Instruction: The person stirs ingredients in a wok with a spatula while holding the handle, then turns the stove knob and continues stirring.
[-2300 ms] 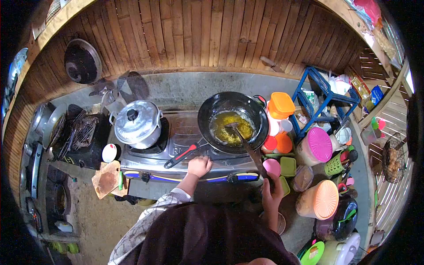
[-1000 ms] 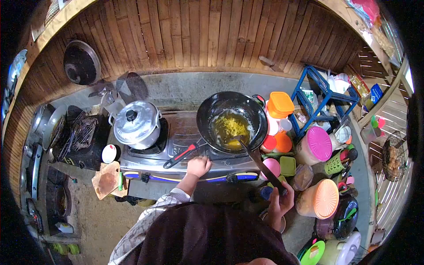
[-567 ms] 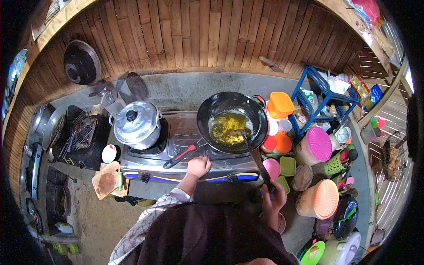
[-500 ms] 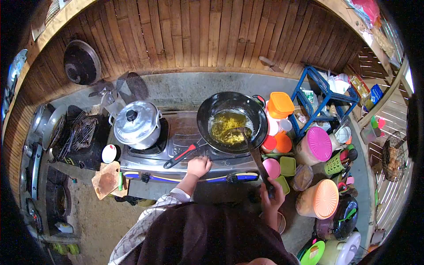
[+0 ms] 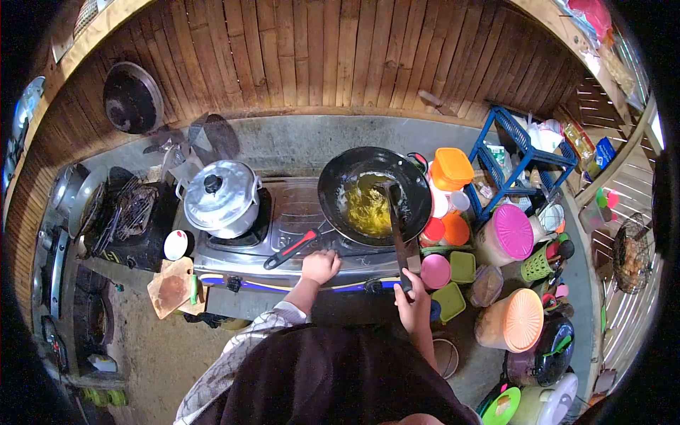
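Note:
A black wok (image 5: 340,212) stands on the right side of the metal stove (image 5: 290,212), with yellow food frying in oil (image 5: 370,212) inside it. My right hand (image 5: 414,303) is wrapped round the handle of a dark spatula (image 5: 397,234), whose blade is in the wok by the food. Resting on the front edge of the stove is my left hand (image 5: 321,266), its fingers curled; whether anything is under them is hidden. Just left of it, a red and black handled utensil (image 5: 292,248) lies on the stove top.
A lidded silver pot (image 5: 221,198) sits on the left burner. Farther left are a cutting board (image 5: 170,290) with a green-handled knife (image 5: 193,289). Colourful containers (image 5: 504,234) and a blue rack (image 5: 520,156) crowd the right side.
My right hand has moved up and left with the spatula, now more upright. The blade has shifted upward in the wok, and the food has spread lower. My left hand stays put.

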